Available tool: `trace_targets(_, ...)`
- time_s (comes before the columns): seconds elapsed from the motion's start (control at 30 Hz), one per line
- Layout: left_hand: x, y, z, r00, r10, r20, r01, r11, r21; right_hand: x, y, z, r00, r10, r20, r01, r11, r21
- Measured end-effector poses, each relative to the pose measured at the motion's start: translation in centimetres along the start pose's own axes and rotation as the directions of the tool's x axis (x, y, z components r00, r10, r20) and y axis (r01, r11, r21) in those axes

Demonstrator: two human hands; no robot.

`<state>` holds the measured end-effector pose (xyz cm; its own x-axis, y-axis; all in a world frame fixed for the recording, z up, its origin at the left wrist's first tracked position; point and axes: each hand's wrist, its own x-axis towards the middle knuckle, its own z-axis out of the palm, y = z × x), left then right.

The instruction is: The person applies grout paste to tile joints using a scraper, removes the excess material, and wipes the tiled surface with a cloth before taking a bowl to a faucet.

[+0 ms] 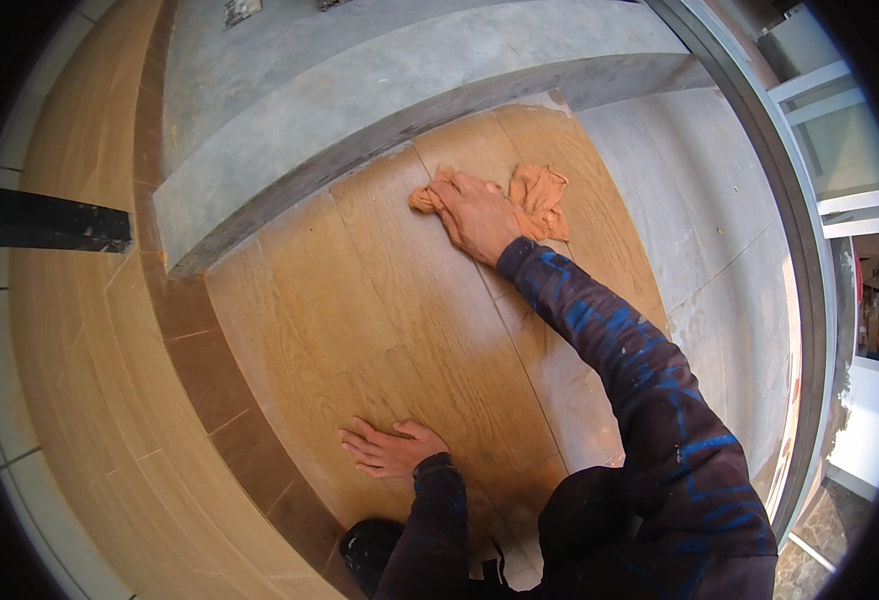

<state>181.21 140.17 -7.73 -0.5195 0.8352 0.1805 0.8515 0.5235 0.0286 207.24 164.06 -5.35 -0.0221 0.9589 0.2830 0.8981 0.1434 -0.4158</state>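
Observation:
Under my right hand (482,218) an orange cloth (540,195) is bunched against the wood-look floor (380,270). The fingers curl over one wad of it, and a loose fold spreads out to the right of the hand. My right arm reaches forward, so the cloth lies close to the grey step. Nearer to me, my left hand (392,448) rests flat on the same floor, fingers spread and nothing in it. The floor surface has a whitish haze in places, with thin seams between the planks.
A grey step (430,105) curves across the far side. Dark brown border tiles (215,385) run along the left, beside a wood-look wall (90,380). Pale grey tiles (710,230) and a metal door frame (810,260) stand at the right. A black bar (55,222) juts in from the left.

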Motion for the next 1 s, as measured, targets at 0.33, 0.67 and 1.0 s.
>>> trace_targets(0.33, -0.9, -0.7, 2.0, 0.999, 0.040, -0.029, -0.039, 0.998, 0.045, -3.9, -4.4, 3.0, 0.957, -0.282, 0.062, 0.279, 0.959, 0.058)
trace_targets(0.67, -1.4, -1.0, 2.3, 0.999, 0.025, -0.021, -0.023, 0.994, 0.107, 3.3, 8.7, 0.4, 0.948, 0.167, -0.271, -0.234, 0.942, -0.239)
trace_targets(1.0, -0.9, -0.7, 2.1, 1.000, -0.009, 0.014, 0.008, 0.997, 0.070, 4.7, 13.0, -0.1, 0.792, 0.448, -0.415, -0.444, 0.889, 0.111)
